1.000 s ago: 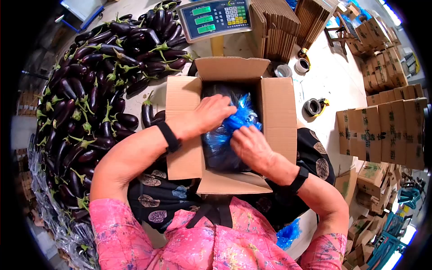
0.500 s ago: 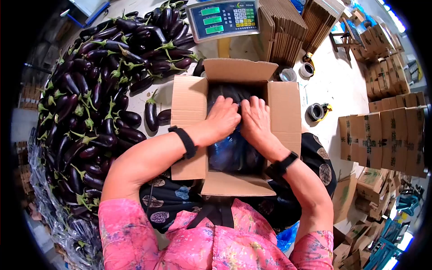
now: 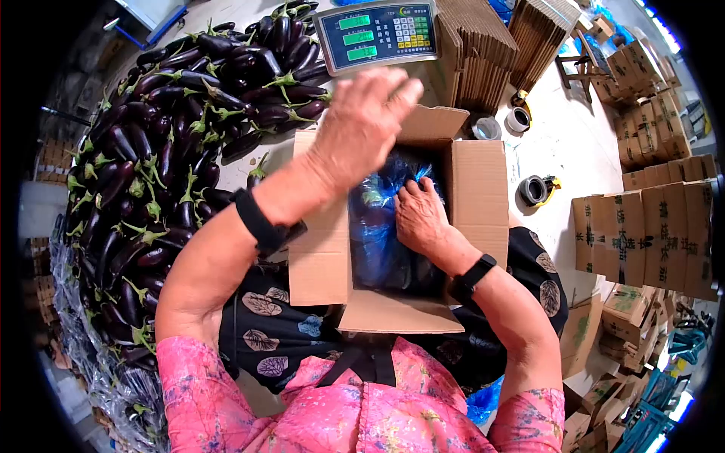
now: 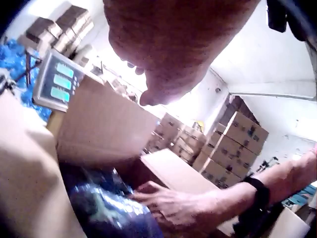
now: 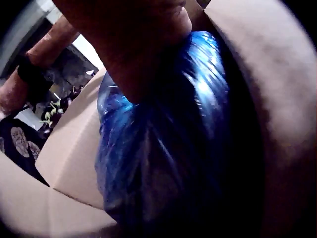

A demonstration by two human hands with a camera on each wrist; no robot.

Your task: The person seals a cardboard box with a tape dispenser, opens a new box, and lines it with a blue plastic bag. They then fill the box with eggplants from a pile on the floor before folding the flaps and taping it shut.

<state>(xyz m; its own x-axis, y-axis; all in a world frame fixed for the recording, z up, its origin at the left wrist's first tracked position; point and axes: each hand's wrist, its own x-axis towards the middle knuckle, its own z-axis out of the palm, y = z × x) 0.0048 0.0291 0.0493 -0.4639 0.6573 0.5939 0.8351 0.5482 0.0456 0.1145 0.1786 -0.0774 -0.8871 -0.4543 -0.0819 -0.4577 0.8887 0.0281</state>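
Note:
An open cardboard box (image 3: 319,260) sits upright at the person's lap with its flaps spread outward. Inside it is a blue plastic bag (image 3: 375,241), with dark contents and a bit of green showing through. The right hand (image 3: 423,219) is down in the box, its bent fingers gripping gathered plastic at the top of the bag. Creases in the bag (image 5: 163,158) run toward that hand in the right wrist view. Raised above the box's far left corner, the left hand (image 3: 362,124) holds nothing, its fingers loosely extended.
A large pile of eggplants (image 3: 162,166) covers the table's left side. Beyond the box stand a scale display (image 3: 377,34) and stacked flat cartons (image 3: 476,53). Tape rolls (image 3: 533,190) lie to the right, near stacked boxes (image 3: 642,234).
Both hands were together on the bag in the box. The left hand has lifted away, up toward the scale display, while the right hand stays on the bag.

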